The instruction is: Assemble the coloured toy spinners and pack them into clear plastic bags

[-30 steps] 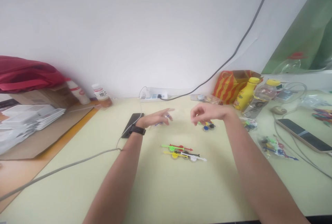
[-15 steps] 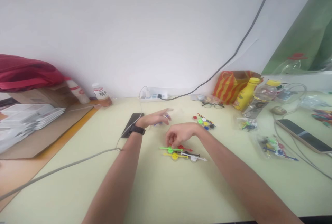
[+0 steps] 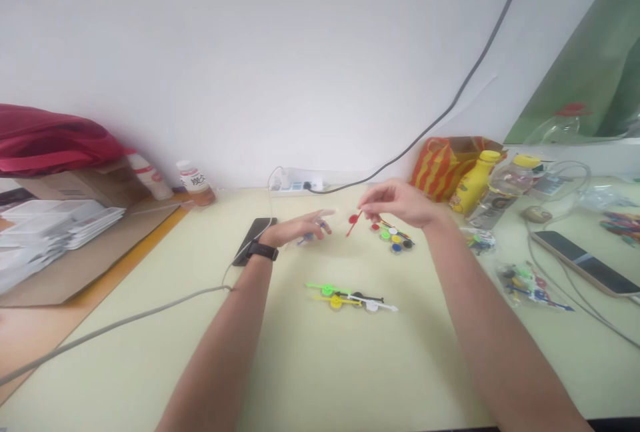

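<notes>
My right hand [image 3: 400, 203] is raised over the pale yellow table [image 3: 320, 365], its fingers pinched on a thin red plastic stick with a round end [image 3: 354, 221]. My left hand [image 3: 299, 227], with a black watch on the wrist, lies palm up near a dark phone [image 3: 253, 239], its fingers stretched out and resting over a clear bag with small blue pieces [image 3: 309, 237]. Below the hands lies a row of green, yellow, black and white sticks [image 3: 353, 297]. A cluster of small coloured round pieces [image 3: 395, 237] sits under my right hand.
A power strip [image 3: 300, 185] and a grey cable [image 3: 115, 329] run along the back and left. Yellow bottles [image 3: 473, 181], a striped bag [image 3: 443, 162], bagged pieces [image 3: 530, 280] and a second phone [image 3: 583, 260] crowd the right. Boxes [image 3: 60, 232] stand at the left.
My right hand dipped to the row of sticks, took the red one and lifted it up toward my left hand. The left hand stayed put.
</notes>
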Demonstrator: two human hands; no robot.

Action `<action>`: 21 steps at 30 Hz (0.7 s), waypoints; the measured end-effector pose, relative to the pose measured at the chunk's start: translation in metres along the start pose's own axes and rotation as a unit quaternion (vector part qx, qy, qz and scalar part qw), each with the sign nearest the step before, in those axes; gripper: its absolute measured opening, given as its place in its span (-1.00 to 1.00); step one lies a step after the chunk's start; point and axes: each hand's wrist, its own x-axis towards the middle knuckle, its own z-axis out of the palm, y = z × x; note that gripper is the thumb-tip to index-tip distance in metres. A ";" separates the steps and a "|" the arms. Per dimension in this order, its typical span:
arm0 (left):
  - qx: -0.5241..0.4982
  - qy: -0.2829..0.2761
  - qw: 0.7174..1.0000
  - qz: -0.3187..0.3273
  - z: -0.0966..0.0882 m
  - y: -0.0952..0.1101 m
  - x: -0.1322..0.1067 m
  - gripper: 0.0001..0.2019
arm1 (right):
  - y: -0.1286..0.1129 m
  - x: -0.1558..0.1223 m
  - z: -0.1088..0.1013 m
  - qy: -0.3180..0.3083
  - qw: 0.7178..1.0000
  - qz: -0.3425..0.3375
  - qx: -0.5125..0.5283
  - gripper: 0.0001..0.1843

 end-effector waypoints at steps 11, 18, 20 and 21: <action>-0.067 -0.049 0.996 0.039 0.004 0.000 0.008 -0.29 | 0.025 -0.001 -0.033 0.216 0.975 0.022 -0.047 -0.84; -0.092 -0.062 0.992 0.057 0.013 0.007 0.012 -0.29 | 0.039 0.015 -0.008 0.168 0.982 0.051 -0.071 -0.88; -0.095 -0.069 0.991 0.060 0.015 0.009 0.013 -0.31 | 0.042 0.018 -0.002 0.154 0.982 0.060 -0.087 -0.87; -0.095 -0.070 0.991 0.061 0.017 0.010 0.013 -0.32 | 0.044 0.020 0.000 0.147 0.982 0.063 -0.096 -0.87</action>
